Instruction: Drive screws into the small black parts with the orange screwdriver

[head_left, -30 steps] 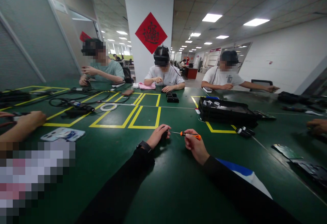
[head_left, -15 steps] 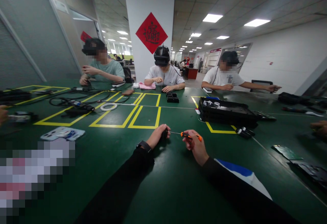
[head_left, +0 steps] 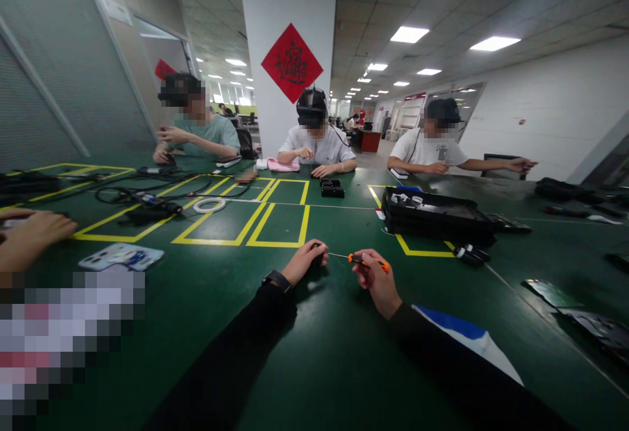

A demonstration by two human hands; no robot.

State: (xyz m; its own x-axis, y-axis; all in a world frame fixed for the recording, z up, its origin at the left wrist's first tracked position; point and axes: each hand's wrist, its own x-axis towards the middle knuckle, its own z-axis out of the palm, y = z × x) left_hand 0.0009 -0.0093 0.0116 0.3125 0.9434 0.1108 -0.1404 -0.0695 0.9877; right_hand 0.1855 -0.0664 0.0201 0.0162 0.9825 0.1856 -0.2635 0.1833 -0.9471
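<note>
In the head view, my right hand (head_left: 377,280) is closed around an orange and black screwdriver (head_left: 367,262). Its thin shaft points left, and the tip reaches the fingers of my left hand (head_left: 305,262). Those fingers are wrapped round a small black part (head_left: 317,254), mostly hidden, whose kind I cannot make out. Both hands are held a little above the green tabletop (head_left: 324,352). A blue and white sheet or bag (head_left: 466,333) lies partly under my right forearm.
A black tray (head_left: 432,213) with small white pieces stands at the right, black parts (head_left: 472,254) beside it. Cables (head_left: 147,198), a white ring (head_left: 209,206) and a phone (head_left: 120,257) lie left. A co-worker's hand (head_left: 37,234) is at the left edge; three people sit opposite.
My hands stay nearly in place, with the screwdriver tip still at the left fingers. The co-worker's hand at the left edge moved out and came back; a hand at the right edge left view.
</note>
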